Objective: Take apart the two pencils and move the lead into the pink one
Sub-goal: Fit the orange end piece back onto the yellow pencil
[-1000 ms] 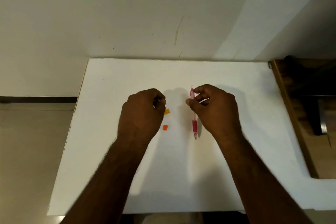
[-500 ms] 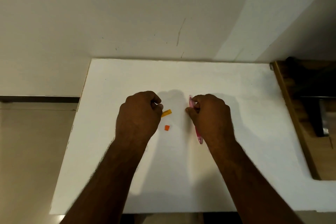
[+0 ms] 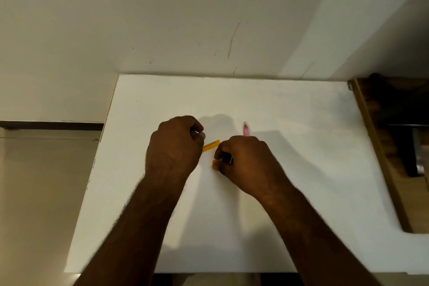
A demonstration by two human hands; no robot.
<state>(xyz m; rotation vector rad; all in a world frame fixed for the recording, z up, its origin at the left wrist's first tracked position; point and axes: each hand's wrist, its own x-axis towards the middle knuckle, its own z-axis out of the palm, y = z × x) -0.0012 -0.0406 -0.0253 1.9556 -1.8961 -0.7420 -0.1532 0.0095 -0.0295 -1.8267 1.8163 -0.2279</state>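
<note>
**Right hand closing on the small orange piece; orange pencil held in the left**

The white table [image 3: 301, 146] carries all parts of the task. The left hand [image 3: 174, 146] is curled into a loose fist left of centre, its fingers wrapped round the orange pencil [image 3: 211, 145], of which only a short end projects to the right of the knuckles; whether lead lies inside it cannot be told. The right hand [image 3: 246, 165] rests just beside it, thumb and forefinger pinched together on the small orange piece [image 3: 214, 163], apparently a cap or eraser section lying on the table just near of the orange pencil's end. Whether the piece is lifted or merely touched cannot be told. The pink pencil [image 3: 246, 129] lies on the table on the far side of the right hand, only its far end showing past the knuckles; the rest is hidden beneath the hand, which does not appear to grip it.

Judged from this arrangement, the step in hand is the handling of the orange pencil's loose parts, with the pink one set down meanwhile. The next move would call for a fine pinch to raise so small a piece cleanly, and for the orange barrel to be held steady so that any thin lead is not spilled or snapped.
</note>
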